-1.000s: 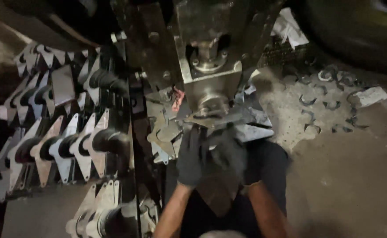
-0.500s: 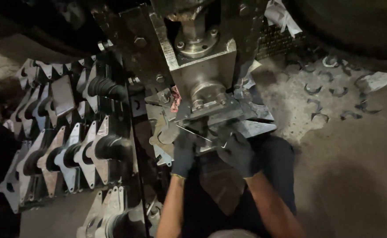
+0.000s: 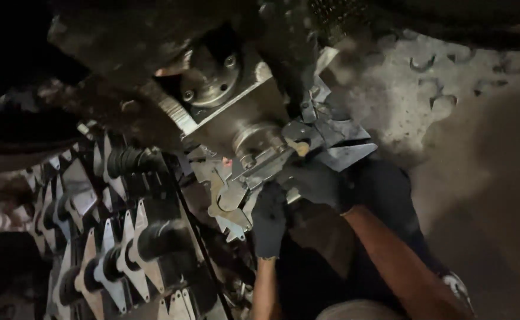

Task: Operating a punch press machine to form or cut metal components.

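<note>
While the camera has swung closer and tilted since a moment ago, so the press now leans across the view, both gloved hands have stayed at the die. The left hand [image 3: 270, 218], at six o'clock from the ram, has its fingers curled up against the underside of a flat metal blank [image 3: 231, 195]; whether its grip is fully closed on the piece I cannot tell. The right hand [image 3: 314, 184], at four o'clock from the ram, is clamped on the edge of the grey sheet-metal plate [image 3: 337, 155] lying on the die bed. The cylindrical ram [image 3: 254, 141] of the punch press [image 3: 224, 95] sits just above the plate, so the workpiece looks seated under the tool and the hands remain very near the punch.

At eight o'clock, rows of cut metal brackets [image 3: 103, 261] hang threaded on black horizontal rods [image 3: 156, 240], packed tightly side by side. At two o'clock the rough concrete floor [image 3: 402, 101] is littered with small curved metal offcuts [image 3: 423, 62]. The room is dim, the upper part nearly black, with light only on the die
</note>
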